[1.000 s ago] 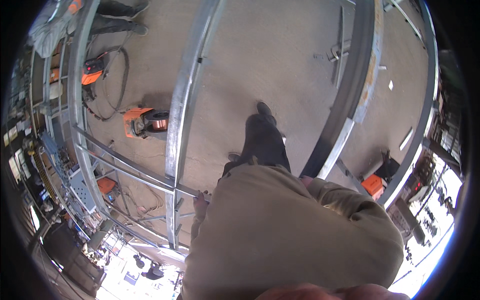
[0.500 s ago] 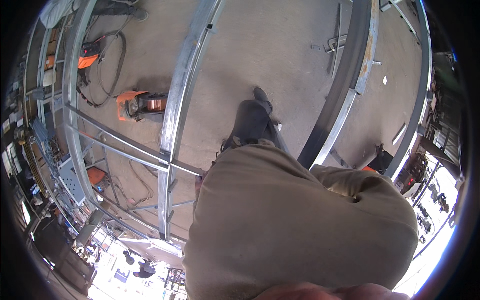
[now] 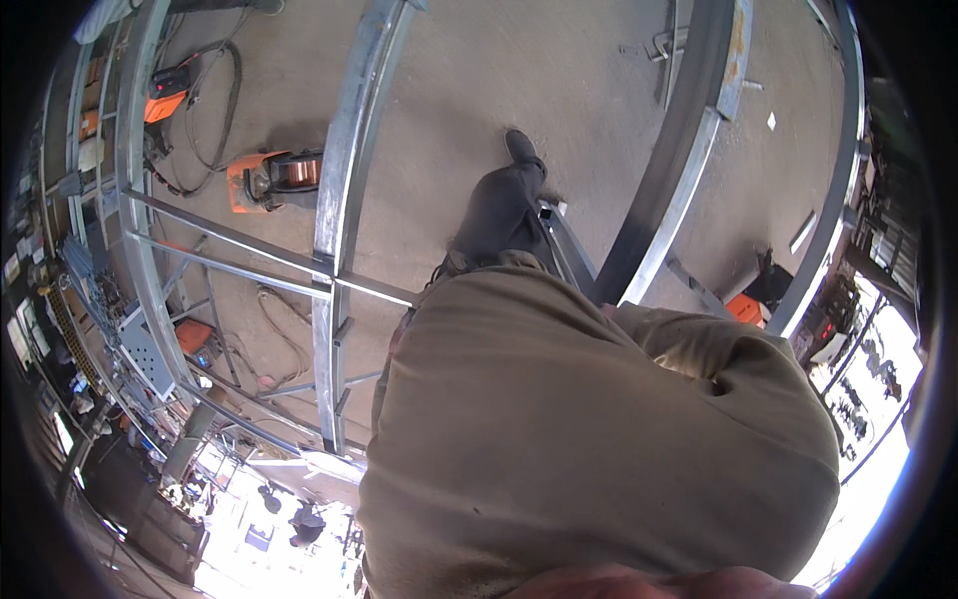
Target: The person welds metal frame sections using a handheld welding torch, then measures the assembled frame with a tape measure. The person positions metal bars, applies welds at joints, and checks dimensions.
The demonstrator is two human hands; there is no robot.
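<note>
My tan-sleeved upper body hides most of both hands. A sliver of my left hand (image 3: pixel 402 326) shows beside my clothing, close to the end of a thin metal crossbar (image 3: pixel 374 290); whether it touches the bar cannot be seen. What looks like a small bit of my right hand (image 3: pixel 608 311) shows at the right sleeve, close to a dark steel beam (image 3: pixel 654 205). Fingers of both hands are hidden. The crossbar meets a long galvanized steel beam (image 3: pixel 339 190) on my left. A square metal tube (image 3: pixel 569 245) slants beside my dark-trousered leg.
An orange wire feeder (image 3: pixel 249 183) with a copper-coloured wire spool (image 3: pixel 301 173) stands on the floor at left. Farther left is another orange machine (image 3: pixel 165 105) with cables. Another steel beam (image 3: pixel 823 240) runs along the right, near an orange-and-black machine (image 3: pixel 743 307).
My view has shifted slightly, so the beams and machines sit a little higher and further left. More of the square tube beside my leg now shows.
</note>
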